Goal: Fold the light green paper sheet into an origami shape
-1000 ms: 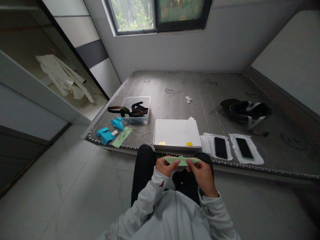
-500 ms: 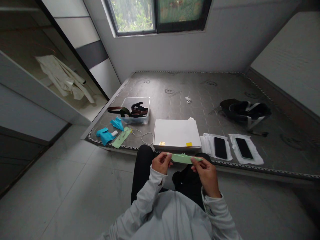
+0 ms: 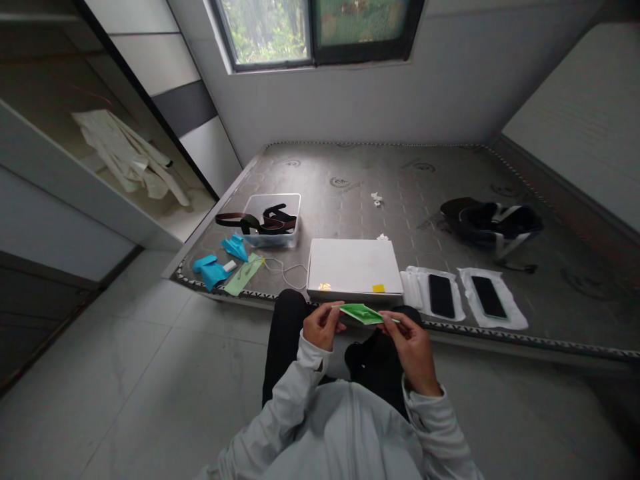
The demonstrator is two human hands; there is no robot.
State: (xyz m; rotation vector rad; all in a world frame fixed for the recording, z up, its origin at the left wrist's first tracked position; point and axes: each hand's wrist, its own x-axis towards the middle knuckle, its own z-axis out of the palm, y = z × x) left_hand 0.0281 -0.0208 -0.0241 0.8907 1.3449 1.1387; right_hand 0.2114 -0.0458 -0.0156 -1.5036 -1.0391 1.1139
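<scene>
My left hand (image 3: 323, 325) pinches the left end of a thin green packet (image 3: 361, 313), and my right hand (image 3: 411, 347) pinches its right end. The packet is stretched level between them above my knees, just in front of the bed edge. Its middle gapes into a bright green, diamond-shaped opening. Whatever may be inside it cannot be made out. Beyond my hands lies a closed white box (image 3: 353, 267) with a yellow sticker (image 3: 379, 289) near its front edge.
Left on the mattress (image 3: 345, 167) are a clear bin (image 3: 290, 241) with belts (image 3: 267, 223), blue wrappers (image 3: 213, 273), a green strip (image 3: 245, 275) and a white cord (image 3: 284, 268). Right are two phones (image 3: 441, 297) on white pouches and a dark cap-like item (image 3: 485, 223).
The green packet has gone from a flat strip to spread apart in the middle, showing its brighter inside. Both hands keep nearly the same place and grip.
</scene>
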